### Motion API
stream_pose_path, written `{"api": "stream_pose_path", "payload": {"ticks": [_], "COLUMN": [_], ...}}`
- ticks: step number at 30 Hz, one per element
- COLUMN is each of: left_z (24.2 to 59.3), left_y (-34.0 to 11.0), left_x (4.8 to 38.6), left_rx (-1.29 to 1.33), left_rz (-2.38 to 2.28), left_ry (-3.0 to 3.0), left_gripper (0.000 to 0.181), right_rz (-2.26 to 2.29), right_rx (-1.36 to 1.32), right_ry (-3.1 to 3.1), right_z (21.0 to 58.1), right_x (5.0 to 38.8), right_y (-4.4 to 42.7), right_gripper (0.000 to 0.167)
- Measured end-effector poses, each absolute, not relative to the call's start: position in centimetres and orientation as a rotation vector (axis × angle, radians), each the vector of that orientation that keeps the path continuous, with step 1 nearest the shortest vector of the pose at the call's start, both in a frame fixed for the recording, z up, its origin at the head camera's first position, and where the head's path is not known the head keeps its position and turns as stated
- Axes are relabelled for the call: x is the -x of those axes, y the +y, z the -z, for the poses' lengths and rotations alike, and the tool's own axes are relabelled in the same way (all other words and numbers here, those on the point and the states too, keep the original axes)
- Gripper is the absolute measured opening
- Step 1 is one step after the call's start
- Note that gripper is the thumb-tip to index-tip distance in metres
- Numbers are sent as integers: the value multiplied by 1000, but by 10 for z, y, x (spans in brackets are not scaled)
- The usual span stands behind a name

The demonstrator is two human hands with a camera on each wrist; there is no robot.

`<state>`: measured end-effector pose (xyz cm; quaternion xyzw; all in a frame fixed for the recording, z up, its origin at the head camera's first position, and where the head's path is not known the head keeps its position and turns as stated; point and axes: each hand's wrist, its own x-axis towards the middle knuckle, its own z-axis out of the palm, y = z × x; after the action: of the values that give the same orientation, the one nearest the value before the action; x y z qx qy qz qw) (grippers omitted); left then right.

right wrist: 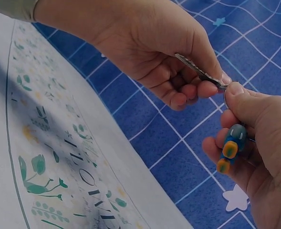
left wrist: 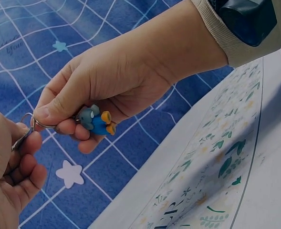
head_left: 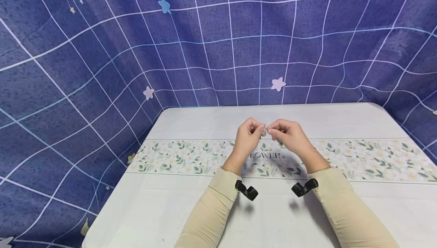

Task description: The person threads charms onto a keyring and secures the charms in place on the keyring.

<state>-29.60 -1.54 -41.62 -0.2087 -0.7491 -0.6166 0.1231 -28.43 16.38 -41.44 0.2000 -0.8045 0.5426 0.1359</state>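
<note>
Over the table, my left hand [head_left: 248, 136] and right hand [head_left: 290, 134] meet fingertip to fingertip. Between thumb and finger, the left hand [left wrist: 116, 71] pinches a metal key ring [left wrist: 29, 117]. A small grey-and-blue elephant charm [left wrist: 96, 121] with orange feet hangs from that ring, beside the left fingers. In the right wrist view, the right hand [right wrist: 164, 52] pinches a metal key [right wrist: 195, 67] whose toothed blade points back toward the palm. The key's head end lies at the ring, partly hidden by the fingertips, so I cannot tell whether it is threaded on.
A white table [head_left: 153, 206] carries a floral printed band [head_left: 191, 157] below the hands. Behind it and at its left hangs a blue grid-patterned curtain [head_left: 211, 51] with stars. Black wrist cameras [head_left: 250, 193] stick out from both sleeves.
</note>
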Motion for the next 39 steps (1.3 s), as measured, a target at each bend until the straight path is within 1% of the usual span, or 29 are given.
{"api": "stream_pose_path", "payload": {"ticks": [13,19,22,25,30,39], "left_z": [416,413,412,412,411,411], "left_y": [-15,-16,-17,-18,-19,-22], "left_x": [294,295,296,296,296,294], "left_rx": [582,593,607,620,657,708], "left_rz": [1716,1613,1622,1670,1707,1595], "left_ry": [-2211,-2236,-2246,-2250,-2219,-2225], "left_gripper": [12,11,10,10,11,11], "right_rz": [-1473,-1386,-1394,-1433,-1517,-1713], "right_rx": [-548,-559,-537,-543,-547,-561], "right_ry": [-2379,-2378,-2367,-2366,-2357,-2305], "right_z": [414,417,418,418,417,416], "right_x": [283,284,283,283,283,282], "right_y": [162,154,153,155,158,158], "right_gripper": [6,12,12,9,10,10]}}
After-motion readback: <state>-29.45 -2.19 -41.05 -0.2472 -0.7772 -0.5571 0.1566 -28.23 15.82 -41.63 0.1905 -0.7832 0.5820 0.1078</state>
